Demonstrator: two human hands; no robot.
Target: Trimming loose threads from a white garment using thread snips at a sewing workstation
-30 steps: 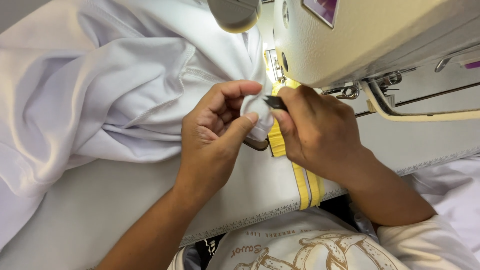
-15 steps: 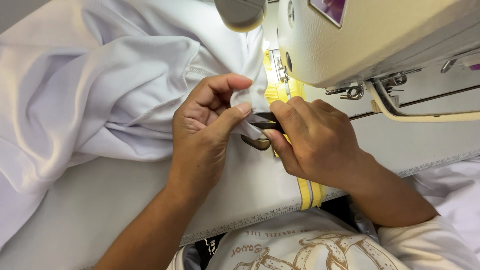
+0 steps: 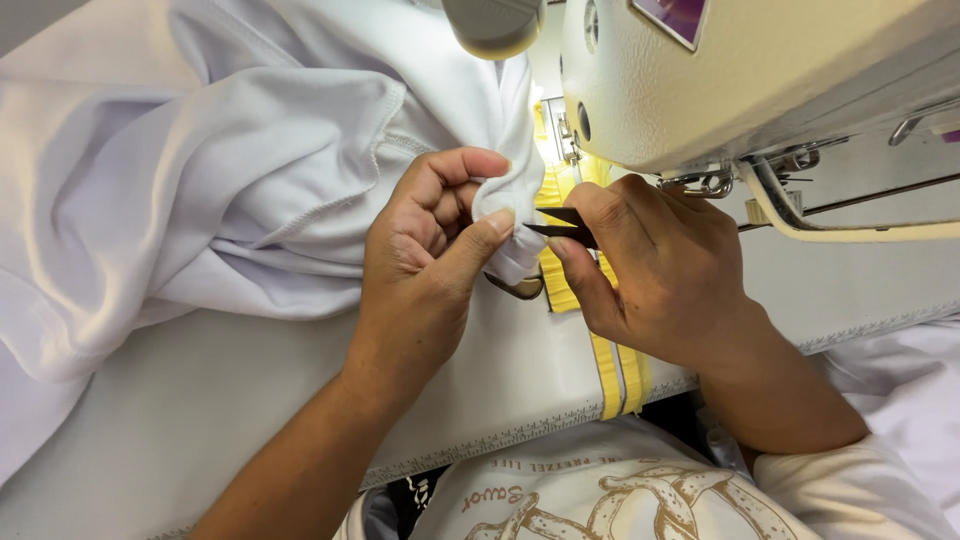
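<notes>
- Two hands meet at the middle of the scene, just in front of the sewing machine (image 3: 800,70); both are closed on something.
- The left hand (image 3: 425,250) pinches a small fold of the white fabric (image 3: 200,180) between thumb and forefinger; the fold (image 3: 505,215) bulges out past the thumb tip, and the other fingers curl in behind it.
- The right hand (image 3: 665,275) grips a pair of small dark thread snips (image 3: 562,225); the pointed blades stick out from between thumb and forefinger and aim left, with their tips touching or just beside the pinched fold; whether the blades are apart or together cannot be told.
- The rest of the white fabric lies heaped in soft folds over the left part of the tabletop (image 3: 200,420) and runs up under the machine head; a stitched edge shows along one fold.
- A yellow strip (image 3: 620,375) runs on the tabletop from the needle area toward the person, passing under the right hand and ending at the near edge.
- A ruled scale (image 3: 520,435) is printed along the near edge of the tabletop.
- The cream machine head hangs over the right hand; a rounded grey part (image 3: 495,20) sits above the left hand.
- More white cloth (image 3: 900,380) hangs below the edge at lower right.
</notes>
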